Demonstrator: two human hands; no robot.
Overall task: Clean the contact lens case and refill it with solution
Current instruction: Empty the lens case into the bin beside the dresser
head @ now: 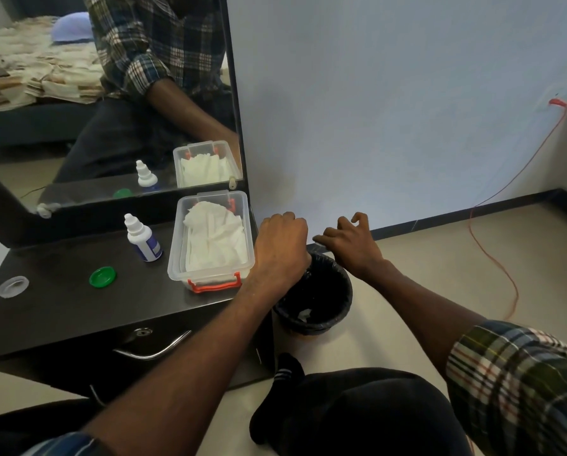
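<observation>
Reaching out past the right end of the dark bench [61,311], both hands are hovering over a black-lined bin [315,301] standing on the floor just beside it. The left hand [283,240] is curling into a closed fist, knuckles up; whatever it may be gripping is hidden inside the fingers, so I cannot tell if it is holding anything. The right hand [349,246] is sitting just to its right, fingers loosely spread and bent, with the thumb and forefinger pointing toward the left fist; nothing is showing between them. A scrap of white paper is lying at the bottom of the bin.

On the bench, a green cap [102,276] is lying flat toward the near left, and a clear round cap [12,286] is resting at the far left edge. A white dropper bottle of solution [142,238] with a blue label is standing upright farther back, capped. Just right of it, a clear plastic box [211,240] with red clasps is sitting open, holding white tissues [214,238]. The lens case itself is not clearly visible. A mirror [110,93] is leaning behind the bench, reflecting the bottle and box.
</observation>
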